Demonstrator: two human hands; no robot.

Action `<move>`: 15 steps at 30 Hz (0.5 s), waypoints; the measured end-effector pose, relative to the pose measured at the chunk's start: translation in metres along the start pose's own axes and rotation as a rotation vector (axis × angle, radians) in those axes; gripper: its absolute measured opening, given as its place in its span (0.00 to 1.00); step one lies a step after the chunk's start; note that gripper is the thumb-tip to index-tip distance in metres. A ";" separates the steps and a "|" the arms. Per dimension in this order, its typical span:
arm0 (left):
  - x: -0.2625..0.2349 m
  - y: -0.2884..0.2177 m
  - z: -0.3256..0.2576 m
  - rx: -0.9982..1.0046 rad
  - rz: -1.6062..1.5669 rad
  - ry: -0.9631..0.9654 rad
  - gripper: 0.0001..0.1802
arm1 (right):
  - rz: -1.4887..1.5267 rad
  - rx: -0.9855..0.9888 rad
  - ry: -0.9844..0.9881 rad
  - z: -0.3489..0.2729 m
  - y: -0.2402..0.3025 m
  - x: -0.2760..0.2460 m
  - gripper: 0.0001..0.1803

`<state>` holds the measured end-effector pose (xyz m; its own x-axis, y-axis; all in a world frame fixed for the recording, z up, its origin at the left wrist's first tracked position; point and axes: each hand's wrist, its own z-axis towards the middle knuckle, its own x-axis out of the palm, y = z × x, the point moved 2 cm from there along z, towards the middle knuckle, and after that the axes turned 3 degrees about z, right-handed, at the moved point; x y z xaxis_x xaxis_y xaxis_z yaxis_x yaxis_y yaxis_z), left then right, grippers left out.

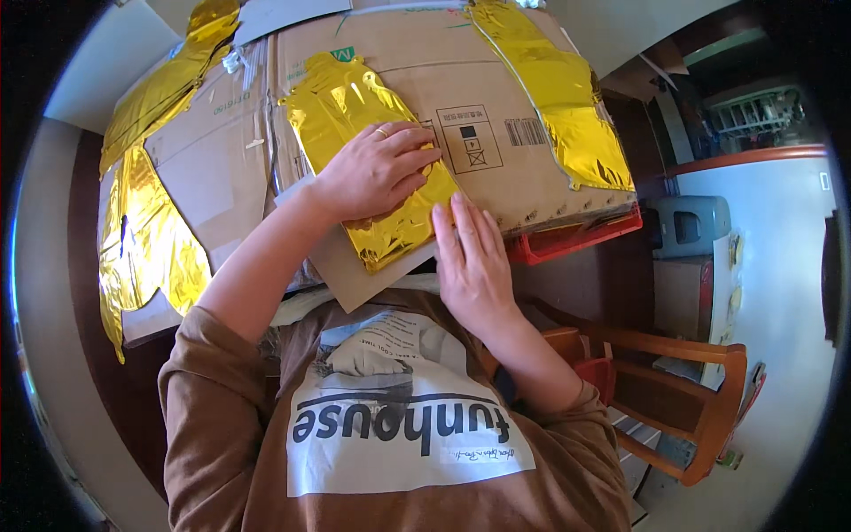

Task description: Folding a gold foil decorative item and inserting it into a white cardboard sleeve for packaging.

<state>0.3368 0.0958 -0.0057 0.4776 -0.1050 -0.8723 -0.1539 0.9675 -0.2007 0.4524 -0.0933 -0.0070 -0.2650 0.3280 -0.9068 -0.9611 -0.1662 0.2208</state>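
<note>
A flat, uninflated gold foil balloon [341, 102] lies on a large cardboard sheet in front of me. My left hand [377, 173] rests across its middle, palm down, the fingers lying over the foil and hiding part of it. Beside the balloon's near right edge is my right hand [476, 270], its fingers stretched out and the tips touching the foil's edge. Under the near end of the foil, a grey-brown piece of card [359, 285] sticks out toward my body.
More gold foil balloons drape over the cardboard [213, 160] at its left side [146, 239] and far right [567, 106]. A red crate [581, 238] shows beneath the right edge. A wooden chair [674, 390] and a grey-blue plastic stool [687, 222] stand to the right.
</note>
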 end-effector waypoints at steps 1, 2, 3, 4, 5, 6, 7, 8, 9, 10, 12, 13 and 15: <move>-0.001 -0.001 0.000 -0.002 -0.003 -0.001 0.17 | 0.032 -0.001 -0.006 -0.001 0.004 0.000 0.27; -0.002 -0.001 0.001 -0.002 -0.006 -0.002 0.17 | 0.016 0.004 -0.008 -0.003 0.007 0.001 0.32; -0.003 -0.002 0.001 -0.001 -0.009 -0.003 0.17 | 0.031 0.015 0.014 -0.004 0.009 0.001 0.32; -0.003 -0.001 0.001 0.000 -0.010 0.019 0.18 | 0.046 0.026 0.036 -0.004 0.011 0.001 0.31; -0.004 0.000 0.001 0.004 -0.011 0.041 0.20 | 0.061 0.037 0.058 -0.004 0.012 0.001 0.31; -0.004 0.001 0.001 0.006 -0.012 0.062 0.21 | 0.096 0.035 0.028 -0.003 0.011 -0.001 0.29; -0.005 0.002 0.001 0.008 -0.015 0.046 0.21 | 0.132 0.032 -0.002 -0.001 0.009 -0.004 0.28; -0.007 0.003 0.002 0.010 -0.020 0.029 0.21 | 0.167 0.030 -0.031 0.000 0.006 -0.006 0.27; -0.009 0.004 0.002 0.010 -0.023 0.013 0.21 | 0.200 0.044 -0.052 0.001 0.003 -0.006 0.25; -0.012 0.003 0.001 0.004 -0.020 -0.027 0.21 | 0.233 0.058 -0.073 0.001 -0.002 -0.006 0.24; -0.022 0.000 -0.002 -0.016 -0.012 -0.103 0.20 | 0.243 0.056 -0.119 0.005 -0.007 -0.005 0.19; -0.028 -0.005 -0.005 -0.064 -0.034 -0.108 0.20 | 0.220 0.056 -0.109 0.006 -0.007 -0.006 0.18; -0.041 -0.017 -0.015 -0.159 -0.070 -0.109 0.20 | 0.182 0.058 -0.095 0.010 -0.006 -0.007 0.17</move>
<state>0.3065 0.0799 0.0266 0.5815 -0.1373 -0.8019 -0.2470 0.9094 -0.3347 0.4592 -0.0856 0.0017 -0.4383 0.3840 -0.8127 -0.8988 -0.1775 0.4008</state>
